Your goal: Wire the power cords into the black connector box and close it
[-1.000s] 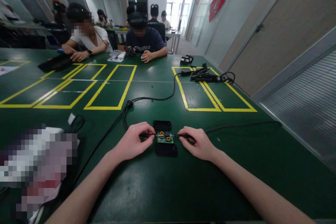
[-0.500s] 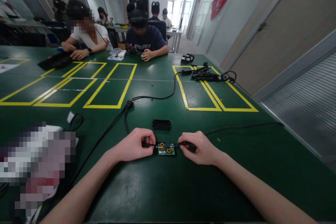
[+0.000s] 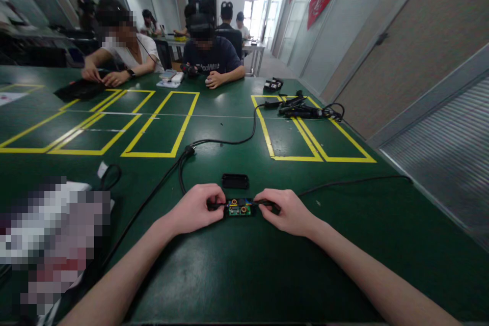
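A small green circuit board [image 3: 239, 210] with copper-wound coils and thin coloured wires sits in a black case base on the table, between my hands. My left hand [image 3: 198, 210] is closed, its thumb and fingers pinching the black cable at the board's left end. On the opposite end, my right hand [image 3: 284, 210] pinches another black cable [image 3: 344, 185], which runs off to the right. Both hands are close against the ends of the case. Just beyond the board lies a black plastic case half [image 3: 235, 181], its hollow side up.
A black cable with a plug [image 3: 189, 151] crosses the green table [image 3: 229, 275]. Bundled black cables [image 3: 301, 108] lie at the far right, among yellow tape outlines. Blurred-out packages [image 3: 57, 234] rest at the left. Two people work across the table, one by a black tray [image 3: 78, 89].
The board has moved slightly away from me and sits lower between the cable ends, more within the black base. My right hand has shifted a little left. A co-worker's hands moved over the tray.
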A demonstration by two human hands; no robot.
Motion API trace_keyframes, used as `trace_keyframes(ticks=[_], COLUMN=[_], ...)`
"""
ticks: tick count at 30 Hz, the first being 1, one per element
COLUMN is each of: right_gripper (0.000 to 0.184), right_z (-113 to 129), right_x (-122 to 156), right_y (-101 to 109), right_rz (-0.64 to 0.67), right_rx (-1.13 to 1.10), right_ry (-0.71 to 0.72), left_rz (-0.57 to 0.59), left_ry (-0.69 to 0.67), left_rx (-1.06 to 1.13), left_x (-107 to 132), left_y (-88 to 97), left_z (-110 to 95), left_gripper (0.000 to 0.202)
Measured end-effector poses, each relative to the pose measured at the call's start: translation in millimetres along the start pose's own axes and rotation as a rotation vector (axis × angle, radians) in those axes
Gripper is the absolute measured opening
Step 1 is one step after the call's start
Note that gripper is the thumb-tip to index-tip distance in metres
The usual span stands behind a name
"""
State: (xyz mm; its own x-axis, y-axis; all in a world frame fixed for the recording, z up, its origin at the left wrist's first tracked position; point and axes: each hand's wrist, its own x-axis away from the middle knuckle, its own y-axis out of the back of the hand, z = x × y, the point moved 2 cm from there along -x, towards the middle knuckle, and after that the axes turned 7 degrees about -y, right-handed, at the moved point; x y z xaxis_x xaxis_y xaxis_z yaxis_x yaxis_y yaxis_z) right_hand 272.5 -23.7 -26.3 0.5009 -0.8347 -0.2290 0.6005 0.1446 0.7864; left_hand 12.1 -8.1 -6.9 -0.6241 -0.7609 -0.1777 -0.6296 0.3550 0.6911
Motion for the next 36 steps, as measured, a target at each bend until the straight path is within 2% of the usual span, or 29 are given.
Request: trace_keyframes(ticks=[10,17,24,29,36], right_gripper=[0.02,0.015,0.002,0.006,0.009], right_z=[-1,1,1,-1,5], right_x=[0,0,-2,-3,-5], right_y=[-1,2,5,4,11], right_rz=[0.034,0.005,0.047,0.058,0.078], right_rx=[-0.039,-0.015,0.001,0.032,0.183], right_ry=[-0.055,0.074,0.142,0.168,0.248], left_rz=[0.005,0.013,0.003,0.022,0.034], left_ry=[0.012,-0.034,-0.074,-0.088,-0.183], left_rx=[-0.001,-0.047,-0.114,-0.157,-0.327], left_x=[0,1,0,0,0], left_y=[-2.6,-1.9,-3.5,-3.3,-2.4], left_z=[4,-1,-2,-4,-11], left_gripper=[0.005,0.009,0.013,0.018,0.016])
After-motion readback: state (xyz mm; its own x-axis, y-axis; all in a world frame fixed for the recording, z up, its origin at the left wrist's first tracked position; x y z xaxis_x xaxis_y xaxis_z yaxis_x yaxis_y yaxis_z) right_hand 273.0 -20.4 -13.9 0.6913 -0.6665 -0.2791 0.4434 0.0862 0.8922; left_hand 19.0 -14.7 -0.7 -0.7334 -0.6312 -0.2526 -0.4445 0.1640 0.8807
